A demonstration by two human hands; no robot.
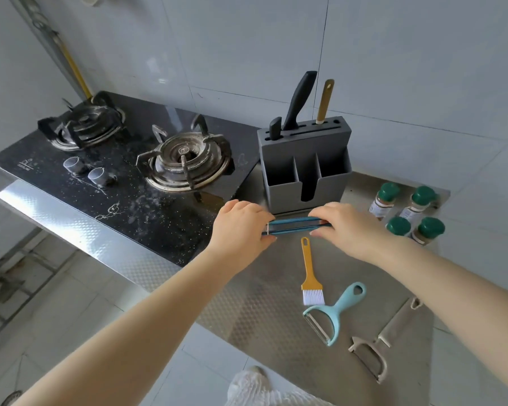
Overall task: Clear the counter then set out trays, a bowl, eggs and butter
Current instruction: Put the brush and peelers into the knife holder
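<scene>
A bundle of blue chopsticks [294, 225] is held level just above the steel counter [264, 288], in front of the grey utensil holder [305, 168]. My left hand [241, 227] grips its left end and my right hand [343, 227] grips its right end. On the counter nearer to me lie a yellow-handled brush [310, 271], a light blue peeler [335, 312], a beige peeler [370, 358] and a beige knife [399, 320]. No trays, bowl, eggs or butter are in view.
A black two-burner gas stove [123, 159] fills the counter's left part. The holder's back slots carry black-handled knives [299, 101] and a wood-handled tool [324, 101]. Several green-capped spice jars [408, 212] stand at the right, by the tiled wall. The floor lies below the counter's front edge.
</scene>
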